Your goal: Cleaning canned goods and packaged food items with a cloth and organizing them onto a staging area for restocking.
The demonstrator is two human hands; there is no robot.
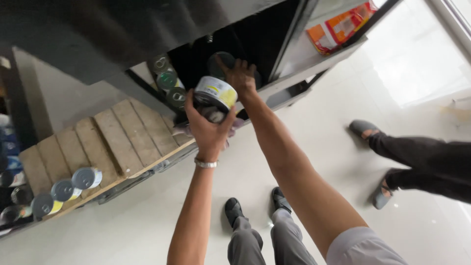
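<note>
My left hand [208, 127] grips a round can [215, 93] with a white and yellow label, held up in front of a dark shelf opening. A bracelet circles that wrist. My right hand [240, 73] reaches further into the shelf [299, 64] and rests on the grey lid of another can [219, 63] standing there. Three more cans [168, 81] with green and grey lids stand in a row just left of my hands, inside the same shelf.
A wooden pallet [113, 142] lies at the left with three cans [66, 190] on its near edge and more cans beyond. An orange package [341, 24] sits on the shelf at upper right. Another person's legs [417, 167] in dark trousers stand at right. My own feet [255, 206] show below.
</note>
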